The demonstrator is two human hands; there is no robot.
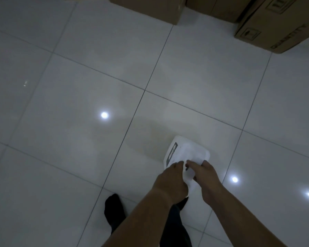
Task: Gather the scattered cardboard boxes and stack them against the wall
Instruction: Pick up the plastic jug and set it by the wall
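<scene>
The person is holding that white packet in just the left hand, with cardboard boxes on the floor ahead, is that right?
Not quite: the head view shows both the left hand and the right hand gripping the white packet. The cardboard boxes do sit on the floor ahead.

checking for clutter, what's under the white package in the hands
Below the white package, held by the left hand and right hand, only tiled floor shows; the patch directly beneath is covered.
</scene>
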